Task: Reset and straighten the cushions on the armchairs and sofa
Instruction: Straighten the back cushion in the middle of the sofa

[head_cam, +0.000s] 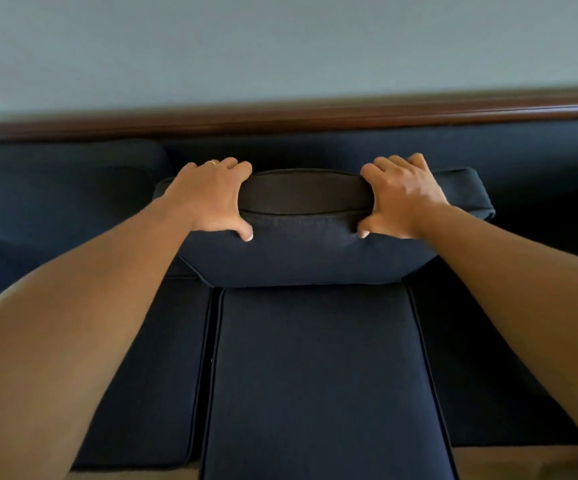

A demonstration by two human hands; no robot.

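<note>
Nearest lies the middle seat cushion (322,375) of the navy sofa (523,161), flanked by a left seat cushion (156,375) and a right seat cushion (481,368). Beyond it, a navy back cushion (305,251) stands over the middle seat's far end. The left hand (211,199) is closed over its top edge left of centre, thumb on the near face, fingers curled behind. The right hand (405,199) grips likewise right of centre. Farther left sits another back cushion (59,188). Behind runs a wooden rail (315,116) and a pale wall (280,43).

Bare forearms without sleeves, thin ring (212,162) on left hand (208,199), pale-painted thumbnails
</note>
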